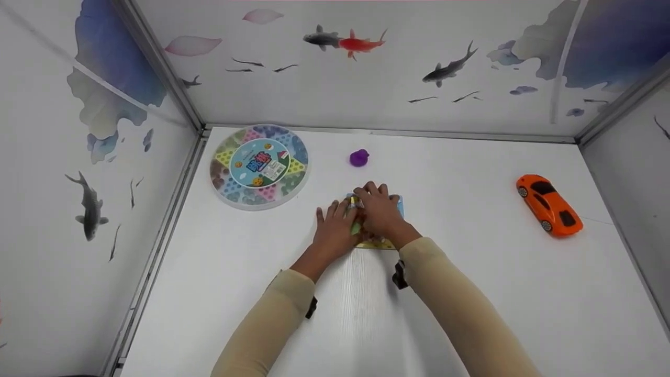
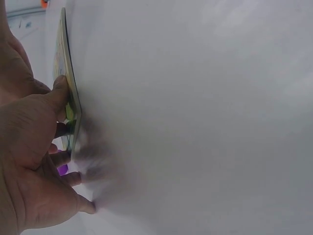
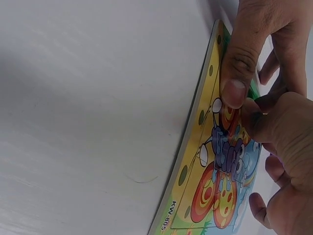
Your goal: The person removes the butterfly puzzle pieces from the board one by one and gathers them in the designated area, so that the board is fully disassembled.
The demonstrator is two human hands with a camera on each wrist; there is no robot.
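Note:
A flat jigsaw puzzle board point(image 3: 193, 142) printed with a butterfly lies on the table, its yellow border marked KW-805. My left hand point(image 1: 336, 230) rests at the board's left side. Its thumb presses the printed face, and its other fingers spread past the edge towards the tabletop in the left wrist view. My right hand point(image 1: 382, 209) lies over the upper part of the board, with the thumb touching the picture beside the left thumb and the fingers spread near the far edge. Both hands hide much of the picture.
Beyond the hands stands a small purple toy point(image 1: 359, 157). A round Chinese checkers box point(image 1: 225, 196) lies at the back left, and an orange toy car point(image 1: 549, 205) sits at the right. Printed wall panels point(image 1: 387, 99) border the white table.

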